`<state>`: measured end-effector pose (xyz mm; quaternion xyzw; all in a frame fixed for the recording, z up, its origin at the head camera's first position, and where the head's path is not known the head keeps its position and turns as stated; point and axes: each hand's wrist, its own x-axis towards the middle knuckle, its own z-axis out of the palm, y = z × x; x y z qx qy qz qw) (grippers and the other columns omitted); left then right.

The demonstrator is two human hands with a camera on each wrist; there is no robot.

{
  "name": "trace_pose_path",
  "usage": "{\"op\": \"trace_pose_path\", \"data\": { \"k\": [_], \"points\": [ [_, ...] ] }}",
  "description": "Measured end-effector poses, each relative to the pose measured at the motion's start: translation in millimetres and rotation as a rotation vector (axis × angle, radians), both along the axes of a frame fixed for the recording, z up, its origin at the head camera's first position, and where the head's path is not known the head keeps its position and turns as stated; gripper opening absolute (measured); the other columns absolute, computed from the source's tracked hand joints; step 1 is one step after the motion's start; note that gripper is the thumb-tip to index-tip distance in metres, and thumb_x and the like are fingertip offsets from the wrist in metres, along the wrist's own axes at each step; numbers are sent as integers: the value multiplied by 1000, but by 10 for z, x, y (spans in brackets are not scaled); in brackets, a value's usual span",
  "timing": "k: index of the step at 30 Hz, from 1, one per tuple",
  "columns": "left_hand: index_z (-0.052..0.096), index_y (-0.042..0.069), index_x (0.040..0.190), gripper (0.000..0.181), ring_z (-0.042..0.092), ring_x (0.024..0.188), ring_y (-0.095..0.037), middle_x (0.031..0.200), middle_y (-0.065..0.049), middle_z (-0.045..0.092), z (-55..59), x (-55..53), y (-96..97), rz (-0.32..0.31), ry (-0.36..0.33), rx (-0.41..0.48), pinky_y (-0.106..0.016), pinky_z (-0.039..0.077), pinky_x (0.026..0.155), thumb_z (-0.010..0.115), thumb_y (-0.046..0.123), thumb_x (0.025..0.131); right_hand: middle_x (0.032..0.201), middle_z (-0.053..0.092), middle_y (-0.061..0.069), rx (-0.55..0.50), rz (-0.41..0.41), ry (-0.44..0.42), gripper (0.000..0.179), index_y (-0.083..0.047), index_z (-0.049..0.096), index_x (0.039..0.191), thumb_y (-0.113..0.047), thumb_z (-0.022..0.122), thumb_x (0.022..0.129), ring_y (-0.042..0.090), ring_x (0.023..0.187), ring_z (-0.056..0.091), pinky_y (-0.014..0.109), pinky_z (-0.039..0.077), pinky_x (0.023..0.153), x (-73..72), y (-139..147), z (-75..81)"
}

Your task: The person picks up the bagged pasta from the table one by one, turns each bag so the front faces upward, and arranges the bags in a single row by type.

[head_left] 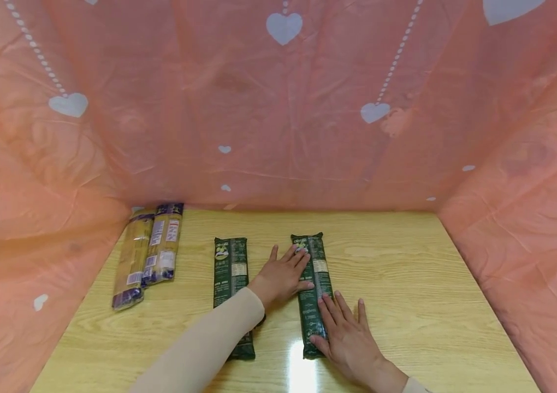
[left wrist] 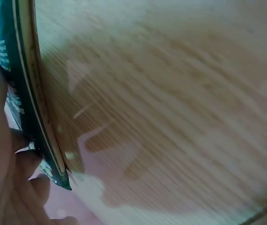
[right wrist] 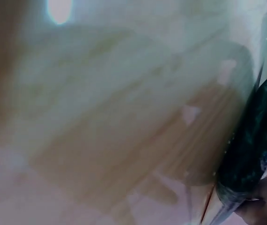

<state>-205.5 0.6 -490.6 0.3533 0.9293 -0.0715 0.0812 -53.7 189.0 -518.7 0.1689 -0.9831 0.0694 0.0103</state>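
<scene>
Two long dark-green spaghetti packets lie flat and roughly parallel on the table in the head view. On the right-hand packet (head_left: pixel 323 278), my left hand (head_left: pixel 280 277) rests with fingers spread over its upper left part. My right hand (head_left: pixel 351 338) touches the same packet's lower right edge, its fingers extended and thumb near the bottom end. The other green packet (head_left: pixel 231 267) is partly covered by my left forearm. In the left wrist view the green packet (left wrist: pixel 23 89) runs beside my fingers; the right wrist view shows a green packet (right wrist: pixel 248 145) at its right edge.
Two yellow pasta packs with purple ends, one nearer (head_left: pixel 131 262) and one farther (head_left: pixel 163 245), lie side by side at the table's back left. Pink sheeting (head_left: pixel 283 125) with white hearts walls the wooden table (head_left: pixel 396 262) at the back and both sides.
</scene>
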Motion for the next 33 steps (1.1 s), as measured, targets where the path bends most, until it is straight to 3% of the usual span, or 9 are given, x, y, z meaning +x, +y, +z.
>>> {"op": "trace_pose_path", "data": {
  "k": [4, 9, 13, 17, 26, 33],
  "points": [
    [35, 21, 167, 71, 21, 163, -26, 172, -1, 35, 14, -101, 88, 2, 28, 34, -62, 22, 128, 26, 63, 110, 163, 48, 12, -12, -22, 34, 71, -6, 53, 155, -59, 51, 107, 41, 155, 36, 78, 27, 116, 60, 41, 11],
    [60, 24, 148, 53, 45, 151, -24, 152, 0, 59, 48, -309, 252, -9, 160, 65, -61, 32, 124, 36, 55, 112, 147, 62, 9, -9, -37, 140, 59, -9, 65, 143, -54, 56, 106, 41, 146, 48, 75, 35, 112, 137, 129, 7],
    [62, 24, 142, 48, 55, 139, -25, 142, -2, 63, 21, -492, 371, 14, 225, 66, -60, 37, 121, 41, 54, 112, 122, 71, 7, -30, -20, 288, 45, -8, 73, 120, -49, 62, 105, 38, 128, 61, 73, 44, 104, 142, 156, -22],
    [58, 22, 146, 52, 54, 139, -28, 144, -5, 60, -32, -620, 499, 55, 240, 62, -62, 37, 121, 40, 57, 111, 102, 70, 9, -25, -38, 366, 44, -9, 68, 99, -53, 66, 100, 35, 108, 64, 68, 50, 97, 152, 175, -33],
    [57, 21, 152, 78, 44, 147, -30, 151, -3, 56, -68, -728, 644, 117, 223, -24, -68, 25, 124, 23, 73, 106, 88, 59, 3, -9, -140, 296, 56, -13, 60, 80, -67, 74, 86, 28, 93, 57, 57, 45, 92, 141, 178, -32],
    [55, 21, 153, 82, 39, 150, -31, 154, -3, 53, -120, -764, 693, 140, 183, -57, -69, 21, 125, 17, 74, 105, 86, 56, 3, 1, -137, 283, 57, -12, 61, 82, -67, 76, 85, 27, 91, 56, 55, 45, 92, 113, 169, -65]
  ]
}}
